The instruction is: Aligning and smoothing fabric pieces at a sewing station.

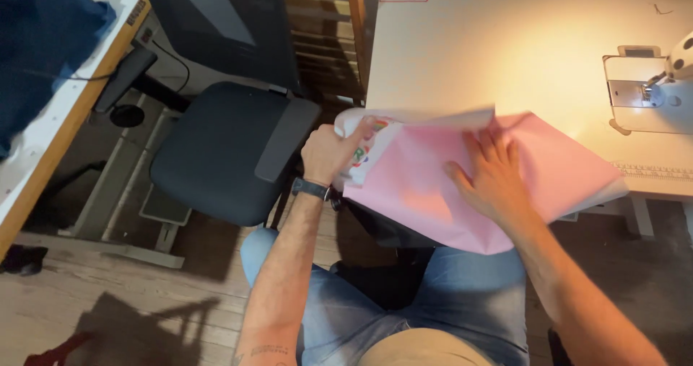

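A pink piece of fabric (426,196) with a white underside and a coloured print at its left edge lies over the near edge of the cream sewing table (498,48) and hangs toward my lap. My left hand (328,153), with a dark watch at the wrist, grips the fabric's left edge by the print. My right hand (491,175) lies flat, fingers spread, on top of the pink fabric, pressing it down.
A white sewing machine (653,88) stands at the table's right end under a warm light. A dark office chair (227,146) stands to my left. A second table with blue cloth (40,41) is at far left. Wooden floor lies below.
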